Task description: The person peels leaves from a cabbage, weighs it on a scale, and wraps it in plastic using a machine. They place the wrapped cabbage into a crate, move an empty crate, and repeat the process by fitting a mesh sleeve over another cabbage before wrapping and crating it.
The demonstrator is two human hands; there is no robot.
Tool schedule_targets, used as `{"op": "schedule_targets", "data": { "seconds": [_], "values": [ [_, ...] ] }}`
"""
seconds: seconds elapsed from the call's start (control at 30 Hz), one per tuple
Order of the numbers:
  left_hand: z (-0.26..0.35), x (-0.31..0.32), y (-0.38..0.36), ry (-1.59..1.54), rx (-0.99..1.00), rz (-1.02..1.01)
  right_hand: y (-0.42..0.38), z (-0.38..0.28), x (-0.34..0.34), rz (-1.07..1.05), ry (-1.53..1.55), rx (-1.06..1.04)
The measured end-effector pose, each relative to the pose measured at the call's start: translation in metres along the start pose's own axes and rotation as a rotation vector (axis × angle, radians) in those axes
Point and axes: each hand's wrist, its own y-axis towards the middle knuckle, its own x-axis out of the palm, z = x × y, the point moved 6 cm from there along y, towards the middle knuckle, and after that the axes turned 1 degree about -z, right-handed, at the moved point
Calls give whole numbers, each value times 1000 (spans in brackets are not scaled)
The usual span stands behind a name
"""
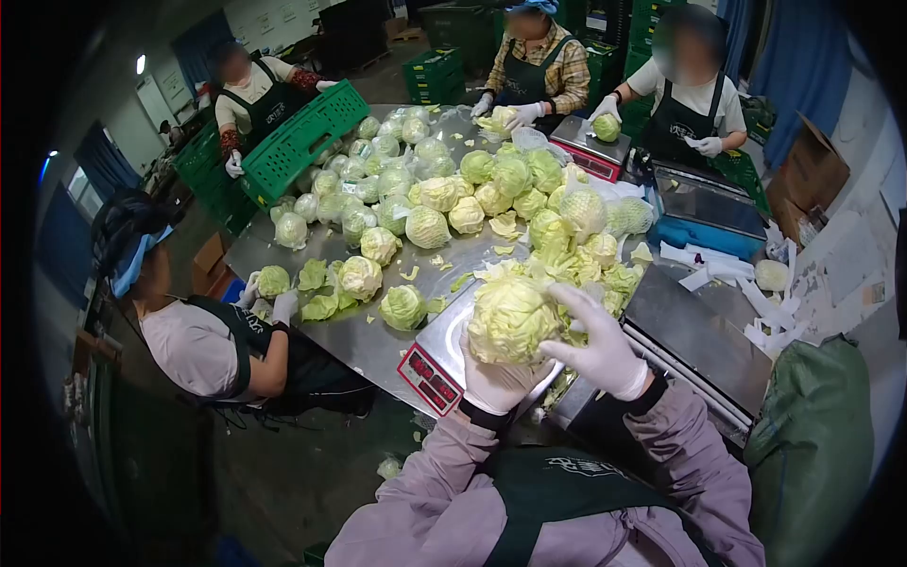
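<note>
A pale green cabbage (513, 319) is held up in front of me, above a weighing scale with a red display (432, 381). My left hand (498, 383), in a white glove, cups it from below. From the right, my gloved right hand (605, 348) has its thumb and fingers curved against the cabbage's side. Loose leaves (550, 248) lie just beyond it, beside the scale. Another trimmed cabbage (403, 308) sits on the metal table (274, 248) to the left of the scale.
Many cabbages, some in netting (428, 228), are heaped across the table. Co-workers stand around it; one tilts a green crate (304, 142). A second red scale (588, 151) stands at the far side. A flat dark machine (701, 326) and a green sack (811, 444) are at my right.
</note>
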Motion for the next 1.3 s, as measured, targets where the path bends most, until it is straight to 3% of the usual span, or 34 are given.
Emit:
{"op": "schedule_targets", "data": {
  "seconds": [0.17, 0.23, 0.43, 0.7, 0.9, 1.03, 1.1, 1.17, 1.2, 1.23, 1.3],
  "values": [
    [4, -7, -4, 114, 27, 37, -13, -17, 5, 140, -154, -71],
    [5, -3, -3, 153, 46, 52, -16, -11, 7, 116, 20, 65],
    [6, -2, -8, 331, 55, 97, -18, -10, -5, 84, 39, 30],
    [7, -8, -11, 411, 104, 160, -31, -31, -14, 3, -129, -307],
    [-1, 0, -11, 419, 79, 130, -36, -39, -28, 45, -231, -321],
    [0, -2, -13, 278, -2, 68, -43, -43, -28, -71, 83, -201],
    [4, -8, -16, 221, -37, 49, -38, -35, -49, 83, 52, -198],
    [6, -5, -11, 59, -66, -56, -23, -18, -72, 466, -318, -110],
    [4, 5, -11, 138, 95, 37, -18, -9, -69, 454, -330, -80],
    [5, 6, -10, 144, 89, 27, -19, -4, -68, 440, -343, -43],
    [0, 1, -11, 70, -3, -17, -21, -3, -40, 196, -34, 49]
  ]
}}
